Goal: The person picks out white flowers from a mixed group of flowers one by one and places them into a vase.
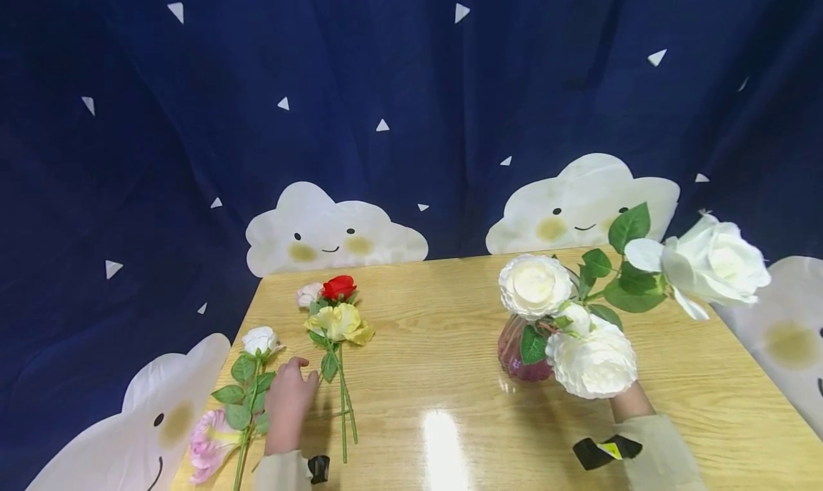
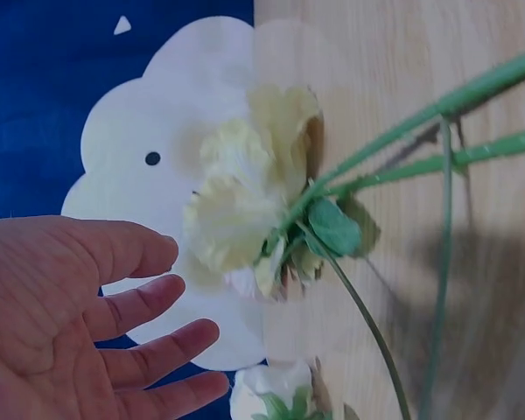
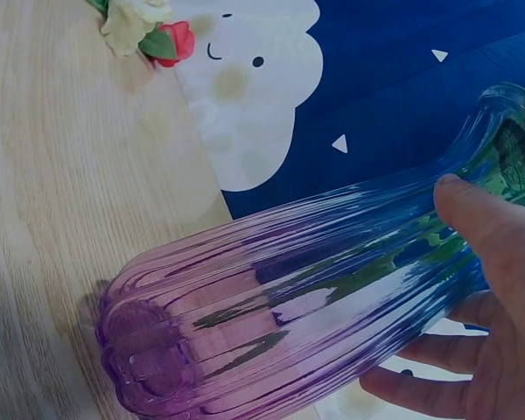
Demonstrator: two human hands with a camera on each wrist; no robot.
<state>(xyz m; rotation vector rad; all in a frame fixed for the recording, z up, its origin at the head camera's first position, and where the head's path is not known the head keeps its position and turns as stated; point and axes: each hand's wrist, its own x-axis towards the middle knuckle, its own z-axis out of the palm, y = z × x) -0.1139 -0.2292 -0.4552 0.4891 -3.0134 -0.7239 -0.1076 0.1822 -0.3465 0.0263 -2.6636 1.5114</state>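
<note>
My right hand (image 1: 631, 401) grips a ribbed glass vase (image 3: 245, 306), pink-purple at the base and blue at the neck. In the right wrist view the thumb lies along its upper side and the fingers wrap below. White roses (image 1: 598, 355) with green leaves stand in the vase; one large rose (image 1: 720, 262) leans far right. Fingers slightly bent and holding nothing, my left hand (image 1: 291, 399) hovers between two groups of flowers. A yellow flower (image 2: 236, 188) on a green stem lies ahead of its fingertips. To its left lies a white rose (image 1: 260, 340).
Beside the yellow flower lie a red rose (image 1: 338, 287) and a pale pink one (image 1: 308, 295). A pink flower (image 1: 211, 444) rests by the left edge of the wooden table (image 1: 424, 355). Behind hangs a dark blue curtain (image 1: 398, 62) with cloud shapes.
</note>
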